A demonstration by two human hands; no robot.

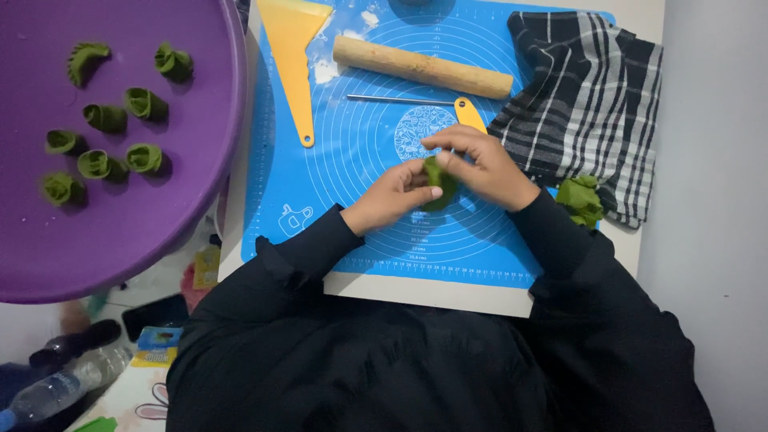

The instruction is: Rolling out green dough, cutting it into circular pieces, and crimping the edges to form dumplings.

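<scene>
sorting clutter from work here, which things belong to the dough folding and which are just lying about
In use:
left hand
right hand
green dough piece
blue mat
folded pieces on purple tray
spare dough

Lying about:
rolling pin
yellow scraper
checked cloth
plastic bottle

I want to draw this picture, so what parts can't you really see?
- Green dough piece: head view; left hand and right hand cover most of it, its shape unclear.
- Purple tray: cut off by top and left edges.
- Green dough lump: partly under the checked cloth.
- Metal tool: yellow handle partly behind the right hand.
</scene>
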